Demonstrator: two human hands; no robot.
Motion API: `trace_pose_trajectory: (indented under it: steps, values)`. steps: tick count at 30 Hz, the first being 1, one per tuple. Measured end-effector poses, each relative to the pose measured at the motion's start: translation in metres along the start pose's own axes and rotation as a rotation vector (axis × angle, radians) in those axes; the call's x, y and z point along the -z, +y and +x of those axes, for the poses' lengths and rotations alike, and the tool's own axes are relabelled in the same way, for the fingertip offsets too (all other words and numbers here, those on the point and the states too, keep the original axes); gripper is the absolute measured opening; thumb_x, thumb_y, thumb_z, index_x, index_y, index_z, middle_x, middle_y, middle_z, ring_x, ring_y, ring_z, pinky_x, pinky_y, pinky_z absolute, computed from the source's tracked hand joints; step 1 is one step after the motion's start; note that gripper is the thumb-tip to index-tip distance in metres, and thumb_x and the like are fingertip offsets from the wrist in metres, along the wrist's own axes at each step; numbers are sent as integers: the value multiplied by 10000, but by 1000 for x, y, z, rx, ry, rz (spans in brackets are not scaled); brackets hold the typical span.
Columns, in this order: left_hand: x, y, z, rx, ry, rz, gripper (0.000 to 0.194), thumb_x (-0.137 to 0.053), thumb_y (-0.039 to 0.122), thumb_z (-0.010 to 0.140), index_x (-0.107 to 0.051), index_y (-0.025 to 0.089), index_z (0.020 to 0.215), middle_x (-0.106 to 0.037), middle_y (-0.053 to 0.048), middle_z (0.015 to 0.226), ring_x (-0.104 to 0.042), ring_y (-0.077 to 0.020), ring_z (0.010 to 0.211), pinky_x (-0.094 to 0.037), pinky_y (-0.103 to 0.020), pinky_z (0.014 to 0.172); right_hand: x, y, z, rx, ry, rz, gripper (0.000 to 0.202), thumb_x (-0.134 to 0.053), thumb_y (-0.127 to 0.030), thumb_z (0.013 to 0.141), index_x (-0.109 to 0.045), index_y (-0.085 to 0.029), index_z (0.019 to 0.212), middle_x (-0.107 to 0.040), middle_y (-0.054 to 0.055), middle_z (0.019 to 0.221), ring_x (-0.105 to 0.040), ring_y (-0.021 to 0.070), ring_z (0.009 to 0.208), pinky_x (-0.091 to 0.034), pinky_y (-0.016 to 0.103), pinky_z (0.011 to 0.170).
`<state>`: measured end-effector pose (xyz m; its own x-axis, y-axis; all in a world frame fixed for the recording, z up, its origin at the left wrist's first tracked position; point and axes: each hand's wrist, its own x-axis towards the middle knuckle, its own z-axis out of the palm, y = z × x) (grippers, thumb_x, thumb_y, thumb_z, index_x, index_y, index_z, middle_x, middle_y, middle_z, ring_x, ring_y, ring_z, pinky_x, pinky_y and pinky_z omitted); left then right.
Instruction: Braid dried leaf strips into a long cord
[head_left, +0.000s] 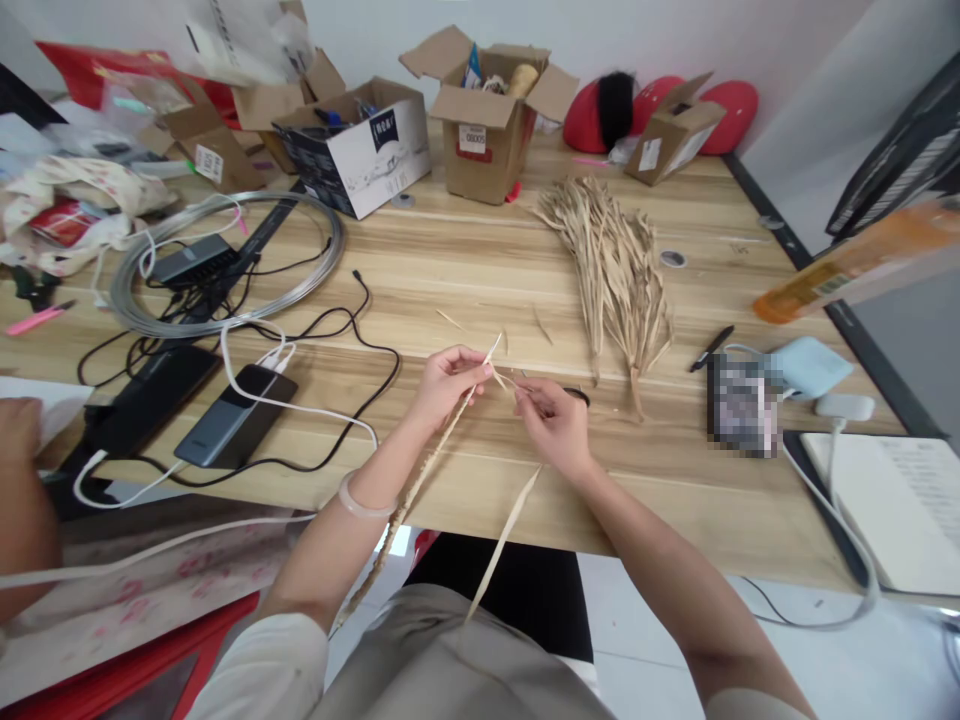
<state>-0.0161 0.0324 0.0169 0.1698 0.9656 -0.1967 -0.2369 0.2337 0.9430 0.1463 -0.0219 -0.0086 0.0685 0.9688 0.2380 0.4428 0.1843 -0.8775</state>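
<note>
Grey shirt (409,665), twisted cord (415,488) slanting away rightward, left hand (448,385) pinching its far end, right hand (555,422) pinching a strand (503,378)

A label (472,138) on the middle open carton (504,115) apparently reads "08005".

Dried leaves (592,250) on wooden table (457,260)

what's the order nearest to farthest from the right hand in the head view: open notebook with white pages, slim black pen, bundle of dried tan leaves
From the right hand:
1. Bundle of dried tan leaves, just beyond it and slightly right.
2. Slim black pen, farther right.
3. Open notebook with white pages, at the table's near right corner.
</note>
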Motion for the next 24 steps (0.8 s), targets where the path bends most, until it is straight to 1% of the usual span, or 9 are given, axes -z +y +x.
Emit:
trace_pose_trajectory:
  steps: [3,8,10,12,14,15,17,19,24]
  values:
    - [-1,3,-1,-6,0,-3,351,-816,323,513,-596,144,721,-580,41,547,-495,-50,414,-331,-143,348,-1,-3,0,8,-43,48,260,-521,-300,843,-666,-180,1022,-670,15,659,-572,111,512,-432,223,500]
    - [-2,4,-1,-8,-7,-19,337,-811,311,513,-596,139,706,-602,31,563,-506,-54,407,-328,-146,336,-1,-6,-2,11,1,86,218,-550,-310,828,-699,-164,890,-645,14,653,-528,98,514,-403,229,510]
    - [-2,4,-1,-11,-14,-17,337,-808,313,512,-592,135,698,-613,26,573,-510,-56,398,-325,-149,326,-1,-7,-2,11,12,115,217,-560,-318,820,-700,-158,860,-585,-8,594,-461,81,480,-354,222,477]
    - [-2,3,-1,-10,-26,-12,343,-808,318,506,-587,132,693,-618,25,575,-515,-59,389,-322,-150,316,1,-9,-2,-9,16,151,220,-572,-331,810,-697,-151,829,-481,-38,513,-379,66,449,-295,217,449]
    - [-3,3,-1,-9,-35,-8,351,-809,320,497,-583,130,688,-614,28,566,-521,-64,384,-323,-153,307,3,-12,-2,-61,3,200,225,-585,-345,798,-684,-142,787,-392,-59,466,-320,55,430,-247,213,432]
    - [-3,3,-1,-10,-37,-7,353,-808,320,495,-581,129,687,-612,29,561,-524,-67,382,-324,-154,305,4,-14,-1,-98,-13,234,228,-592,-350,792,-673,-139,763,-379,-63,455,-311,51,423,-234,212,427]
    - [-3,4,-1,-8,-37,-5,357,-807,319,491,-578,126,686,-613,26,553,-527,-72,380,-327,-157,301,7,-19,0,-173,-64,331,227,-606,-353,783,-648,-137,728,-401,-63,437,-326,49,410,-233,209,417]
    - [-4,5,-1,-1,-36,1,365,-805,322,485,-577,124,690,-619,22,552,-530,-74,377,-332,-157,302,9,-22,2,-244,-115,446,214,-621,-347,771,-627,-143,706,-458,-55,433,-355,50,392,-251,204,404]
    - [-5,6,-3,15,-49,18,368,-799,326,494,-581,120,706,-624,17,547,-551,-85,389,-353,-157,316,10,-22,5,-360,-171,643,182,-668,-324,717,-617,-154,675,-595,-13,539,-451,66,394,-328,208,388]
